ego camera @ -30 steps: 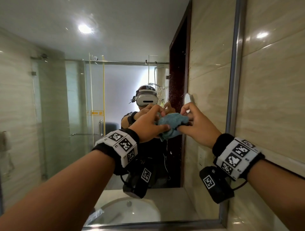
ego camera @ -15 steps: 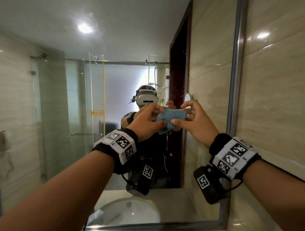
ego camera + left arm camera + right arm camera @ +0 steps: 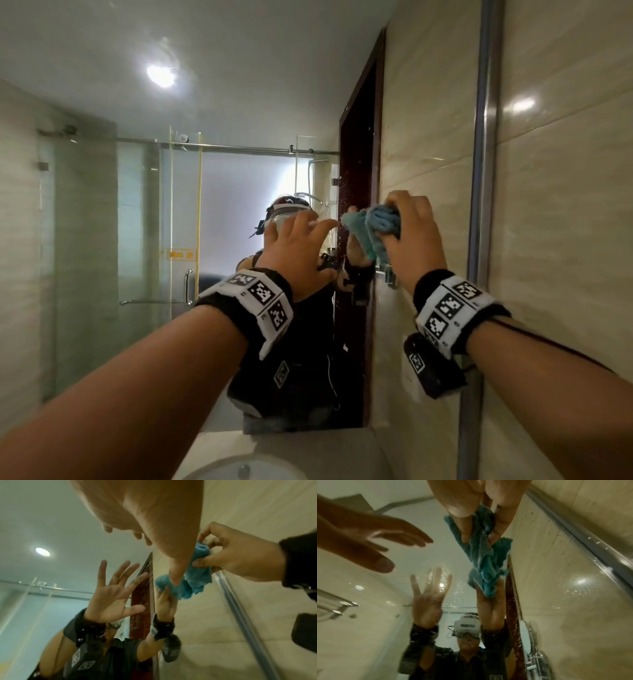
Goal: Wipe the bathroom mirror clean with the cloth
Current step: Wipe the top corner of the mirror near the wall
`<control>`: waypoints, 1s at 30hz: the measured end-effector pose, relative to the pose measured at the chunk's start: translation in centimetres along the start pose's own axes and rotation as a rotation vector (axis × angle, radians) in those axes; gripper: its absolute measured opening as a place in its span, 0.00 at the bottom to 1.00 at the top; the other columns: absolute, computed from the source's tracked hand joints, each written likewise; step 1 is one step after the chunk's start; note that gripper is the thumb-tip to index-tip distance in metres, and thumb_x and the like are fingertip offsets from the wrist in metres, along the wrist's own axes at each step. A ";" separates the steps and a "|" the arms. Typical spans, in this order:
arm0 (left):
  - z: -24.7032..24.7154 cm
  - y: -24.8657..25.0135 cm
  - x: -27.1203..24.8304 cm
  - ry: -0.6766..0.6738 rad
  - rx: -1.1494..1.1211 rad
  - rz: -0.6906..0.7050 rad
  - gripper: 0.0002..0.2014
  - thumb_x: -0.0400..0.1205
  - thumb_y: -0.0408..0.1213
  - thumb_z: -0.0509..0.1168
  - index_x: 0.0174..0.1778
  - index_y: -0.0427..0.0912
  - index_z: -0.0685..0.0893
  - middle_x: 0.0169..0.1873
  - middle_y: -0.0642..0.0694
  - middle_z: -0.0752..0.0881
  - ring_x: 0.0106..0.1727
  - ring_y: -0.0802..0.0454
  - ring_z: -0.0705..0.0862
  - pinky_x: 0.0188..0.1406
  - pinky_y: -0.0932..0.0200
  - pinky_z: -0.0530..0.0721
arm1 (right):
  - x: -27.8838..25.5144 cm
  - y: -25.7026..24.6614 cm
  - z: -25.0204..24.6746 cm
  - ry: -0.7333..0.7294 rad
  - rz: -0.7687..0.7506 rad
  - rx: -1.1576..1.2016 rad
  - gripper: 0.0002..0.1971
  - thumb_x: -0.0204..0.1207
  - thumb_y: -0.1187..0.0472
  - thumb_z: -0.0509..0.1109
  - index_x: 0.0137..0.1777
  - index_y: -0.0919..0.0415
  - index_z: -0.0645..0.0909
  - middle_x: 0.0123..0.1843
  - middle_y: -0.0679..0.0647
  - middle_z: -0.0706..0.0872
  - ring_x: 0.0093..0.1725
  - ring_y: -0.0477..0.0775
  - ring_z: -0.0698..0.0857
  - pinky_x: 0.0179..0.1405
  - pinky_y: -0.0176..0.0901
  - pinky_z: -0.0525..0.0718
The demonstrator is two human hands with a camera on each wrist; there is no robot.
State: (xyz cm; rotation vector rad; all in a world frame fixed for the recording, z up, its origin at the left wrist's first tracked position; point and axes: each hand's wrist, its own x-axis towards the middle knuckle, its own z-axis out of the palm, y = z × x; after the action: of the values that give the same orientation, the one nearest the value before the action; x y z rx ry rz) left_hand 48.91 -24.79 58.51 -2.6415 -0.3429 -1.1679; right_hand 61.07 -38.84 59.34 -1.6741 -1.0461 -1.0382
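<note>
Fingers (image 3: 500, 524) of the right hand (image 3: 411, 236) bunch the cloth (image 3: 373, 228) loosely at the mirror (image 3: 102, 222)'s three o'clock edge, left hand (image 3: 298, 253) spread empty, so a hard stroke may drag the cloth free.

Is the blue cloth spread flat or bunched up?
Bunched: the cloth is crumpled into folds inside the right hand, with loose ends hanging out.

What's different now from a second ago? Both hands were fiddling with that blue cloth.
The left hand has let go of the cloth and opened, fingers spread, a little to the left. The right hand alone now grips the bunched cloth and has carried it up and right, toward the mirror near its right frame. The mirror and the sink below stayed put.
</note>
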 end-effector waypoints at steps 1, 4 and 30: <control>0.4 -0.3 0.6 -0.003 0.083 0.001 0.43 0.75 0.59 0.66 0.81 0.57 0.50 0.80 0.48 0.53 0.81 0.45 0.50 0.78 0.33 0.45 | 0.6 0.4 0.7 -0.010 -0.015 -0.061 0.19 0.74 0.72 0.66 0.64 0.56 0.76 0.62 0.55 0.72 0.58 0.54 0.75 0.56 0.36 0.78; 1.7 -0.8 2.4 -0.019 0.288 -0.027 0.55 0.72 0.67 0.63 0.81 0.49 0.32 0.81 0.44 0.32 0.81 0.42 0.31 0.74 0.32 0.33 | 0.1 1.4 3.5 -0.086 -0.071 -0.198 0.19 0.76 0.67 0.65 0.66 0.53 0.79 0.67 0.55 0.74 0.64 0.60 0.71 0.65 0.46 0.73; 4.7 -2.4 4.4 -0.012 0.308 -0.105 0.72 0.59 0.77 0.66 0.72 0.44 0.17 0.76 0.41 0.22 0.78 0.42 0.25 0.76 0.38 0.30 | 0.6 -0.4 7.6 -0.085 -0.199 -0.216 0.27 0.70 0.68 0.73 0.68 0.48 0.78 0.64 0.52 0.74 0.56 0.61 0.70 0.55 0.43 0.76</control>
State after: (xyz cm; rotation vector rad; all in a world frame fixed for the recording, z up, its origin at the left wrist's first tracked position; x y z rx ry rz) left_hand 54.32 -20.62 59.00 -2.3878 -0.6176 -1.0341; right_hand 62.38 -31.49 58.00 -1.8275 -1.2103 -1.2553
